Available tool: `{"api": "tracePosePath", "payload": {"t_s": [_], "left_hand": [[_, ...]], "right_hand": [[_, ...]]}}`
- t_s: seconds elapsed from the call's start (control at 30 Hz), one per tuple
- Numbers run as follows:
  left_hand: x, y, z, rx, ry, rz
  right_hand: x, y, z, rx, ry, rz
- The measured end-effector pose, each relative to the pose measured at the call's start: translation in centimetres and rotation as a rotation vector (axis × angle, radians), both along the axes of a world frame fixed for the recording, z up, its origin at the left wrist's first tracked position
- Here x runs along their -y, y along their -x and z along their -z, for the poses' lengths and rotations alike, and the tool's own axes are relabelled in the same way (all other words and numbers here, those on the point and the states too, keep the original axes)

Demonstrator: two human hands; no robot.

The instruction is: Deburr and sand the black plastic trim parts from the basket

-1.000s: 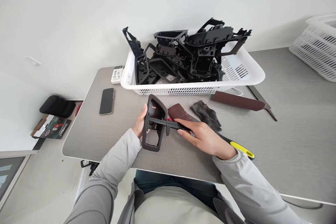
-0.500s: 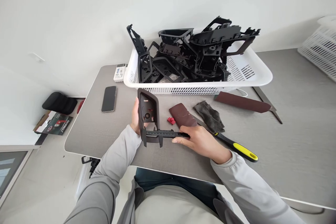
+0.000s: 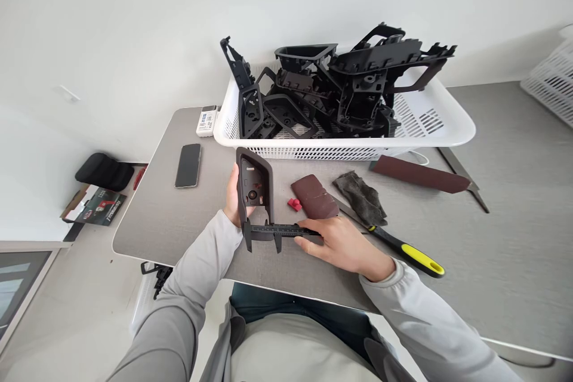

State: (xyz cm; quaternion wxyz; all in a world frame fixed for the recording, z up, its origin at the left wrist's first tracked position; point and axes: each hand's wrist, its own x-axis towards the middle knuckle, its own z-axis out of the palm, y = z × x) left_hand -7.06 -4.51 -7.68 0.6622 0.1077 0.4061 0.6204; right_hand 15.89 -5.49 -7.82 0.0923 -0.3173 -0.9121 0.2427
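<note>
Measuring appeared under way, unfinished: left fingers (image 3: pixel 233 182) gripped the frame (image 3: pixel 254 182), right fingers (image 3: pixel 310 224) held the caliper (image 3: pixel 280 230) across its lower end, and parts (image 3: pixel 363 85) in the basket (image 3: pixel 340 143) lay untouched.

The left hand (image 3: pixel 231 198) holds a dark frame (image 3: pixel 253 185) over the desk (image 3: pixel 492 250); the right hand (image 3: pixel 344 246) holds a caliper (image 3: pixel 285 230) at its near end. Behind stands a basket (image 3: pixel 344 143) of black parts (image 3: pixel 313 98). A phone (image 3: pixel 188 165) lies left, a cloth (image 3: pixel 362 198) right.
</note>
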Motion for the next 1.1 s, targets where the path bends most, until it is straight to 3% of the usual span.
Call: {"api": "tracePosePath", "payload": {"t_s": [0.6,1.1], "left_hand": [[-0.1,-0.2,-0.1,0.023,0.011,0.005],[-0.2,-0.4,-0.3,0.015,0.041,-0.021]], "right_hand": [[-0.1,0.0,0.1,-0.075,0.138,-0.081],[0.1,0.0,0.8,-0.216,0.088,-0.103]]}}
